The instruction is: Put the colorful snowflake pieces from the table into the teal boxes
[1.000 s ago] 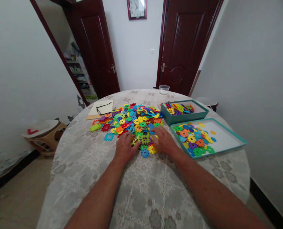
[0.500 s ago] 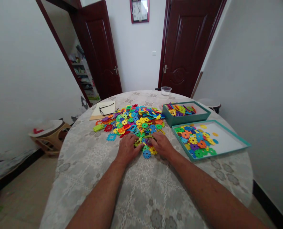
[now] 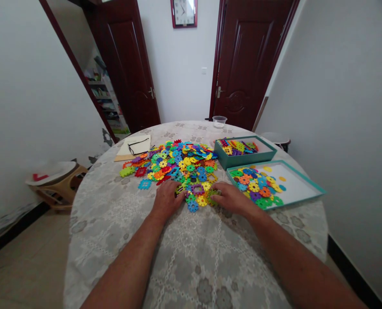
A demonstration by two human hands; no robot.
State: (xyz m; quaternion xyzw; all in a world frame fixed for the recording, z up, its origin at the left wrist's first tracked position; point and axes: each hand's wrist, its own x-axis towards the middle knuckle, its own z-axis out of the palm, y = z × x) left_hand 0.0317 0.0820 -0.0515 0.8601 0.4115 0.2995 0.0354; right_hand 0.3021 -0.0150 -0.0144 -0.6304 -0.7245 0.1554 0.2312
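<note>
Both arms reach forward, bare along their whole visible length, and angle inward so that the hands lie near each other. The left forearm [image 3: 129, 262] runs up and to the right, and the right forearm [image 3: 287, 253] runs up and to the left. The left hand [image 3: 166, 198] lies palm down, knuckles up, with its fingers loosely bent and pointing toward the right hand [image 3: 231, 197]. The right hand is also palm down, wrist nearly straight, fingers stretched toward the left hand. A small gap separates their fingertips. Whether either hand pinches anything cannot be told.
</note>
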